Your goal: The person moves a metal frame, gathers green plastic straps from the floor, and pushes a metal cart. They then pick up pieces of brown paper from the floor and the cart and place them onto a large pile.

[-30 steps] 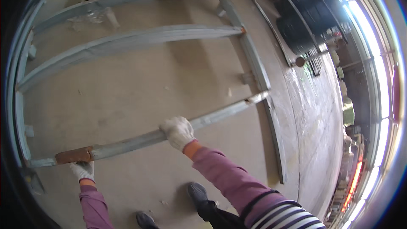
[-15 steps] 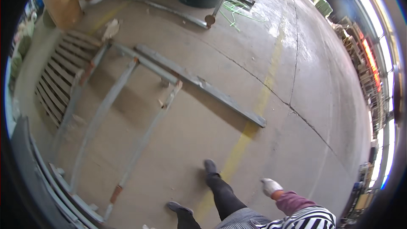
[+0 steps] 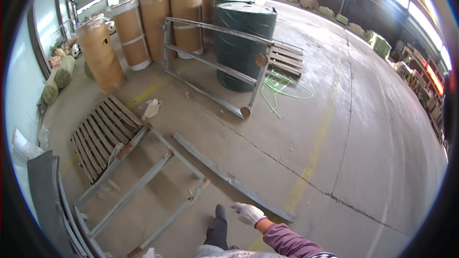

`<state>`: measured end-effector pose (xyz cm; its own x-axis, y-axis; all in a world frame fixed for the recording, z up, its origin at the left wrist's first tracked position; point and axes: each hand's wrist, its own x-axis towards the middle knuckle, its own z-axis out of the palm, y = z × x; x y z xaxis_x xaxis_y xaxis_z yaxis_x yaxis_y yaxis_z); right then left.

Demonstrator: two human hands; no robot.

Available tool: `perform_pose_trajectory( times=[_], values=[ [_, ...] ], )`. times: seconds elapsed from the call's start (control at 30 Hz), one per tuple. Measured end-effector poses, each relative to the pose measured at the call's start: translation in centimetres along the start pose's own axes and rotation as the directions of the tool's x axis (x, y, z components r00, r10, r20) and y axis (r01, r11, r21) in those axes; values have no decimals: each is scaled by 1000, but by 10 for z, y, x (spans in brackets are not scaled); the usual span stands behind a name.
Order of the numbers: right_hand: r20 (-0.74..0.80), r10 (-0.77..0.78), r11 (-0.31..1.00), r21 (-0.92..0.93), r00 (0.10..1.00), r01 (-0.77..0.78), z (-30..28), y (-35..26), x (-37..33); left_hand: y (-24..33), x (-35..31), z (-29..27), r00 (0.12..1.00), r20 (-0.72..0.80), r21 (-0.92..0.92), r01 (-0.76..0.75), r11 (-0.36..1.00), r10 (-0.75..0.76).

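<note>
My right hand (image 3: 248, 214), in a white knit glove, reaches forward at the lower middle with loosely stretched fingers and nothing in it. It hangs in the air, nearest in the picture to a long grey metal beam (image 3: 229, 177) lying on the floor. At the lower edge a bit of white glove, my left hand (image 3: 151, 253), just shows; its fingers are hidden. Left of my foot lies a grey metal frame (image 3: 138, 190) with several bars and rust-red ends, close to the beam.
Beyond stands another metal frame (image 3: 210, 69), before a dark green wrapped roll (image 3: 244, 43). Tall brown rolls (image 3: 129, 33) line the back. A slatted wooden pallet (image 3: 107, 131) lies at left, grey sheets (image 3: 43, 186) at the left edge, and green strapping (image 3: 282, 88) lies loose beside a second pallet (image 3: 287, 59).
The view has tilted up, bringing the rolls and far hall into sight. My right hand has swung forward and left in the picture, and my legs have taken a step.
</note>
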<state>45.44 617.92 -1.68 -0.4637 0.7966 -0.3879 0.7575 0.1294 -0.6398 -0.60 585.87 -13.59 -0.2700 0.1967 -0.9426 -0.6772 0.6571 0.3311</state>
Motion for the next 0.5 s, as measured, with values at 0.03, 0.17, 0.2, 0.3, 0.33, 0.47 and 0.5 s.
perform_pose_trajectory(
  times=[0.03,0.17,0.2,0.3,0.33,0.47,0.5],
  values=[
    [-19,35,999,-4,999,-35,-33,-20,16,8,30,0,1000,-12,-35,4,999,-5],
    [-133,116,993,-16,984,-119,-136,-10,59,72,127,46,880,-468,-68,-129,989,82],
    [-176,240,964,-75,955,-256,-154,20,63,116,109,116,917,-394,-90,-110,990,66],
    [-216,445,892,21,869,-451,-222,44,80,211,123,152,487,856,-259,115,959,173],
    [-233,547,837,148,804,-527,-244,49,79,243,118,210,629,735,-324,-1,946,252],
    [-292,701,712,245,651,-658,-307,79,97,378,-22,422,886,248,-309,-312,899,393],
    [-344,685,713,133,642,-689,-318,81,113,402,-14,444,884,245,-317,-315,895,398]
  ],
)
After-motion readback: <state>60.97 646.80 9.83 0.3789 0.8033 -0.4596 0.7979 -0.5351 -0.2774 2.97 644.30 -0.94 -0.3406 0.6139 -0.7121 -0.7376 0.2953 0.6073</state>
